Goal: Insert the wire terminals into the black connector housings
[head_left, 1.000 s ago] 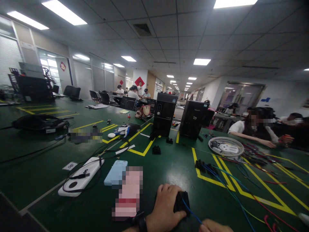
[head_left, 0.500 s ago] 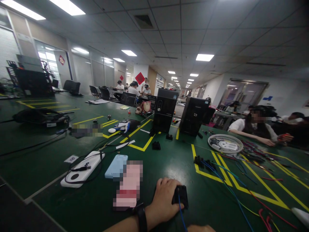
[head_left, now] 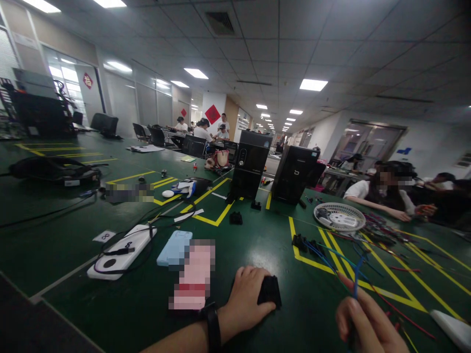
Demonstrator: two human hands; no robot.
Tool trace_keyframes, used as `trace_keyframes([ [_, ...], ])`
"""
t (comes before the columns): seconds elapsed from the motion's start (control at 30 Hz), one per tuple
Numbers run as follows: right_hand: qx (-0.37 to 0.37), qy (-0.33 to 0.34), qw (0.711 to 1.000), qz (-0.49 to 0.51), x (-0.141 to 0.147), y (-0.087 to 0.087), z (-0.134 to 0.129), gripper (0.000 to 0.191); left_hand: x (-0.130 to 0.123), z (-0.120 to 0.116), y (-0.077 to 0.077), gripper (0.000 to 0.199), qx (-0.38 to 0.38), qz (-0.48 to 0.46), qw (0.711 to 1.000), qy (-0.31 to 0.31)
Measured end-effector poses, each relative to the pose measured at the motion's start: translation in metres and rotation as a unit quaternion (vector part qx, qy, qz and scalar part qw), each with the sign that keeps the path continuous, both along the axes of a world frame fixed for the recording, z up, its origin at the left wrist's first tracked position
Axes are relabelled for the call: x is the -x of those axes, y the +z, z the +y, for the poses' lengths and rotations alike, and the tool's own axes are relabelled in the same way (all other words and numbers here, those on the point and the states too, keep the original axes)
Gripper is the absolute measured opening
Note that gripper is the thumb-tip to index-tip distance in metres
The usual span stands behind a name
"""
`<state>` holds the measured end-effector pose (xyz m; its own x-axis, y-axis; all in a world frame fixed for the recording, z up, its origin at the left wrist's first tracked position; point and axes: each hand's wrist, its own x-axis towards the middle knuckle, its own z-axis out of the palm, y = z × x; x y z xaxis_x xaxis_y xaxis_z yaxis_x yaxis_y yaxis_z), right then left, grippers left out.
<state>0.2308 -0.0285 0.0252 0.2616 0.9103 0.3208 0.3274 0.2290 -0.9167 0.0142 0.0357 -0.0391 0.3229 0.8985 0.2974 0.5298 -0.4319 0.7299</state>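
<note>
Left hand (head_left: 246, 299) clamped on black connector (head_left: 270, 291), resting on green surface (head_left: 316, 318); right hand (head_left: 364, 323) well apart, right of connector, pinching upright blue wire (head_left: 356, 279); loose wires (head_left: 382, 233) beyond connector, farther right

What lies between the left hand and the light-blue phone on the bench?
The head view shows a pixelated, blurred-out object between the left hand and the light-blue phone; the blur hides what it is.

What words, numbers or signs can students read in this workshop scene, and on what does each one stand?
"8", possibly turned sideways, on the small white card.
Red diamond sign on the pillar: too blurred to read.
Black computer tower: front markings too small to read.
</note>
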Motion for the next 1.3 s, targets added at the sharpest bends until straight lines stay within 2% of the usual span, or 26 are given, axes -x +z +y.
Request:
trace_keyframes([
  [0.13,0.032,-0.009,0.998,0.057,-0.009,0.008,0.018,0.058,0.000,0.000,0.000,0.044,0.000,0.006,1.000,0.004],
  [0.27,0.077,0.032,0.994,0.065,-0.021,0.019,0.036,0.059,0.001,0.002,-0.001,0.048,0.010,0.019,1.000,0.008],
  [0.33,0.117,0.050,0.992,0.004,-0.026,0.023,0.046,0.060,0.001,0.003,-0.002,0.051,0.014,0.023,1.000,0.007],
  [0.43,0.154,0.034,0.980,-0.119,-0.032,0.025,0.065,0.062,0.001,0.003,-0.002,0.051,0.011,0.026,1.000,0.007],
  [0.57,0.168,0.012,0.966,-0.197,-0.037,0.022,0.097,0.049,0.001,0.002,0.000,0.049,0.008,0.032,0.999,0.009],
  [0.67,0.192,-0.004,0.946,-0.262,-0.040,0.018,0.127,0.037,0.001,0.001,0.002,0.049,0.009,0.039,0.999,0.008],
  [0.87,0.256,-0.039,0.892,-0.371,-0.043,0.015,0.177,0.028,0.000,0.003,-0.001,0.047,0.000,0.046,0.999,0.011],
  [1.07,0.291,-0.058,0.847,-0.441,-0.039,0.015,0.188,0.023,-0.001,0.003,0.000,0.045,0.002,0.051,0.999,0.009],
  [1.3,0.316,-0.045,0.824,-0.469,-0.035,0.014,0.187,0.025,-0.001,0.004,-0.002,0.045,0.004,0.042,0.999,0.008],
])
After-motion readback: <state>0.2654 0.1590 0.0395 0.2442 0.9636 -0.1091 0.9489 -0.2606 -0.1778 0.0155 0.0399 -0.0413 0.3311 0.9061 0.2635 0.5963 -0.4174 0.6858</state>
